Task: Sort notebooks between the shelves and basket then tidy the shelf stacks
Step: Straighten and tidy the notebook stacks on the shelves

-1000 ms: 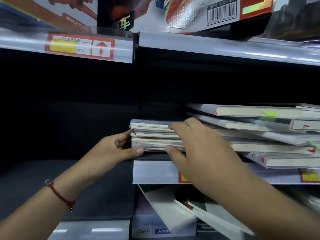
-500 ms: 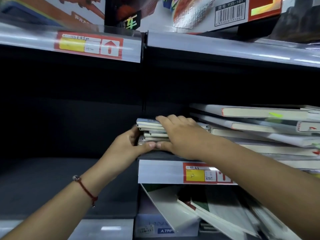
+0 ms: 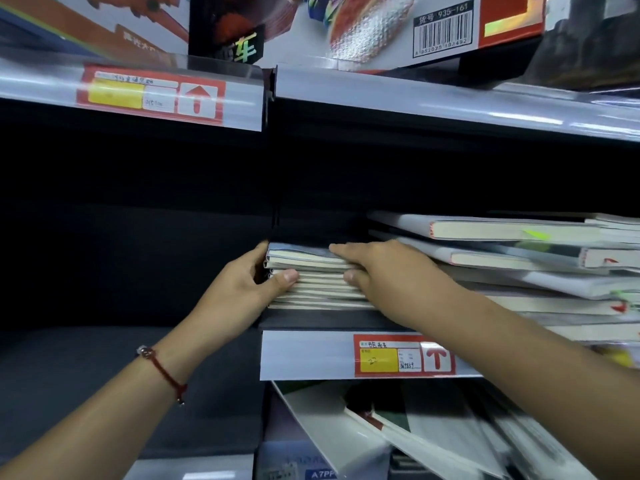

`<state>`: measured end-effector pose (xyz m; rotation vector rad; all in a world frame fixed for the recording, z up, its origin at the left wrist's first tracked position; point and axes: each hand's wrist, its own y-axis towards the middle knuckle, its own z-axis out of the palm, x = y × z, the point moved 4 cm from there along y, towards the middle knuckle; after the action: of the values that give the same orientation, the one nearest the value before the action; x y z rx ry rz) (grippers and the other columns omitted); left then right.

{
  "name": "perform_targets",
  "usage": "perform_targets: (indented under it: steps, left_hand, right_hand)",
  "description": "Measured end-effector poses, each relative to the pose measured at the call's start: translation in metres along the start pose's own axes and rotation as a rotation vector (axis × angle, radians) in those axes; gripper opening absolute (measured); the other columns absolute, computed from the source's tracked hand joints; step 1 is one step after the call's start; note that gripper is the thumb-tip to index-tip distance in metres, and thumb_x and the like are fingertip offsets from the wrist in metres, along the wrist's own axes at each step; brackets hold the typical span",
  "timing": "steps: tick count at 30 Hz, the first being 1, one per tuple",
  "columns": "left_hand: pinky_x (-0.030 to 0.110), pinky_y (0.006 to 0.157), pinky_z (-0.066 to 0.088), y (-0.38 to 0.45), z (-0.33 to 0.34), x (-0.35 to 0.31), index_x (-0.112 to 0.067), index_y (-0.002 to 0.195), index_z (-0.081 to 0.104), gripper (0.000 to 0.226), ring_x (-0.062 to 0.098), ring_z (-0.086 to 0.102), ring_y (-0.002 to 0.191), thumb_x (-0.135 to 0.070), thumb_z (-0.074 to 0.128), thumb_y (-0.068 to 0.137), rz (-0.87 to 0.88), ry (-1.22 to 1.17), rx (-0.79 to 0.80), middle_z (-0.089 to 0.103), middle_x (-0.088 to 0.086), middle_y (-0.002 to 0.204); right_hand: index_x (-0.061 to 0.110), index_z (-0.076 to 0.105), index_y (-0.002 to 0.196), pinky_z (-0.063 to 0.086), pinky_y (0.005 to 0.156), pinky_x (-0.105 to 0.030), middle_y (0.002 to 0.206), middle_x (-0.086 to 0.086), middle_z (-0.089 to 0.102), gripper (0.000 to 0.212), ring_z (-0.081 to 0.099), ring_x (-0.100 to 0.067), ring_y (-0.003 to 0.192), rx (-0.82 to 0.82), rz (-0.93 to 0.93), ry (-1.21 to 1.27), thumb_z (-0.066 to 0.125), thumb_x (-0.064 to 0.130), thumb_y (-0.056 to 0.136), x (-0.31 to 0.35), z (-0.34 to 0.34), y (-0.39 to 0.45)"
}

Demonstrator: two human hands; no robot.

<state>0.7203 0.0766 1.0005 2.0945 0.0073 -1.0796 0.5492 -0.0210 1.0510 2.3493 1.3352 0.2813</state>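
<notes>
Your left hand (image 3: 242, 289) and right hand (image 3: 391, 271) grasp the small stack of pale-edged notebooks (image 3: 318, 289) between them; press evenly inward, squaring edges flush.

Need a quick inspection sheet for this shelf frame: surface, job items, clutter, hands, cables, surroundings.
Surface: dark middle shelf with clear price rail.
Job's things: small stack of thin pale-edged notebooks at the shelf's left end; skewed pile of larger white-covered notebooks to its right.
Clutter: slanted white-covered books on the shelf below.
Hands: left hand grips the small stack's left end; right hand rests on its top, thumb at the front.
Cables: nothing seen.
Surroundings: colourful printed cardboard boxes above; red-and-yellow price tag.
</notes>
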Motion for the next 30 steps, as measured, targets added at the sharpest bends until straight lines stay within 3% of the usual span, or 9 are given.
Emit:
perform_targets:
  steps: [6, 9, 12, 14, 17, 21, 25, 28, 30]
  left_hand:
    - [-0.001, 0.078, 0.04, -0.003, 0.004, 0.003, -0.055, 0.113, 0.045, 0.027, -0.023, 0.056, 0.099, -0.044, 0.058, 0.092, -0.064, -0.023, 0.035, 0.063, -0.045, 0.101]
    - [0.021, 0.104, 0.038, -0.003, 0.009, 0.009, -0.039, 0.135, 0.05, 0.061, -0.006, 0.056, 0.118, -0.073, 0.048, 0.084, -0.198, -0.301, 0.085, 0.062, -0.019, 0.131]
    - [0.037, 0.105, 0.044, 0.003, 0.015, 0.004, -0.021, 0.133, 0.059, 0.073, 0.016, 0.067, 0.114, -0.074, 0.038, 0.086, -0.278, -0.53, 0.049, 0.07, 0.001, 0.124]
    - [0.038, 0.1, 0.049, 0.011, 0.018, -0.002, -0.022, 0.13, 0.061, 0.074, 0.02, 0.069, 0.109, -0.077, 0.04, 0.085, -0.324, -0.54, -0.007, 0.072, 0.003, 0.119]
    - [0.036, 0.104, 0.045, 0.02, 0.017, 0.003, -0.025, 0.139, 0.052, 0.101, 0.014, 0.061, 0.116, -0.093, 0.052, 0.064, -0.356, -0.318, -0.072, 0.062, -0.004, 0.133]
    - [0.033, 0.077, 0.052, 0.016, 0.01, 0.006, -0.009, 0.101, 0.066, 0.093, 0.02, 0.069, 0.088, -0.093, 0.049, 0.064, -0.268, -0.103, -0.151, 0.072, 0.006, 0.094]
    - [0.031, 0.061, 0.038, 0.014, 0.006, -0.002, -0.015, 0.071, 0.047, 0.068, 0.01, 0.046, 0.057, -0.083, 0.049, 0.072, -0.192, 0.006, -0.222, 0.046, -0.003, 0.062]
    - [0.032, 0.085, 0.048, 0.012, -0.001, -0.014, -0.02, 0.114, 0.064, 0.074, 0.009, 0.061, 0.099, -0.082, 0.051, 0.074, -0.057, 0.316, -0.234, 0.065, -0.003, 0.108]
    - [0.035, 0.107, 0.041, 0.01, 0.003, -0.045, -0.028, 0.145, 0.046, 0.082, 0.015, 0.045, 0.132, -0.076, 0.052, 0.078, 0.144, 0.596, -0.203, 0.049, -0.004, 0.142]
  right_hand:
    - [0.034, 0.035, 0.152, 0.019, 0.118, -0.03, 0.157, 0.007, 0.037, 0.052, 0.026, -0.018, 0.146, -0.072, 0.034, 0.135, 0.049, 0.035, 0.102, 0.003, 0.006, -0.009]
    - [0.037, 0.023, 0.154, 0.008, 0.119, -0.025, 0.162, 0.014, 0.018, 0.059, 0.007, -0.005, 0.149, -0.105, 0.089, 0.37, 0.05, 0.035, 0.102, 0.01, 0.009, -0.041]
    - [0.058, 0.028, 0.138, 0.031, 0.084, 0.001, 0.134, 0.033, 0.033, 0.053, 0.036, 0.029, 0.102, -0.154, 0.225, 0.72, 0.053, 0.031, 0.1, 0.005, 0.011, -0.075]
    - [0.051, 0.028, 0.142, 0.033, 0.065, -0.003, 0.13, 0.027, 0.038, 0.056, 0.042, 0.02, 0.087, -0.224, 0.301, 0.77, 0.054, 0.027, 0.099, -0.01, 0.012, -0.08]
    - [0.052, 0.028, 0.126, 0.034, 0.064, -0.005, 0.119, 0.025, 0.042, 0.047, 0.045, 0.015, 0.084, -0.265, 0.315, 0.754, 0.056, 0.027, 0.098, -0.016, 0.011, -0.074]
    - [0.036, 0.03, 0.149, 0.04, 0.092, -0.023, 0.143, 0.014, 0.043, 0.058, 0.05, -0.002, 0.114, -0.271, 0.327, 0.668, 0.056, 0.031, 0.098, -0.017, 0.013, -0.072]
    - [0.028, 0.044, 0.146, 0.04, 0.103, -0.024, 0.143, 0.009, 0.05, 0.048, 0.048, -0.007, 0.125, -0.304, 0.293, 0.385, 0.053, 0.031, 0.099, -0.014, 0.007, -0.082]
    - [0.034, 0.049, 0.141, 0.04, 0.094, -0.017, 0.133, 0.021, 0.05, 0.042, 0.048, 0.002, 0.113, -0.292, 0.25, 0.35, 0.053, 0.034, 0.099, -0.011, 0.007, -0.101]
    - [0.039, 0.051, 0.137, 0.033, 0.086, -0.005, 0.13, 0.031, 0.045, 0.039, 0.043, 0.01, 0.106, -0.296, 0.245, 0.36, 0.053, 0.037, 0.098, -0.013, 0.007, -0.116]
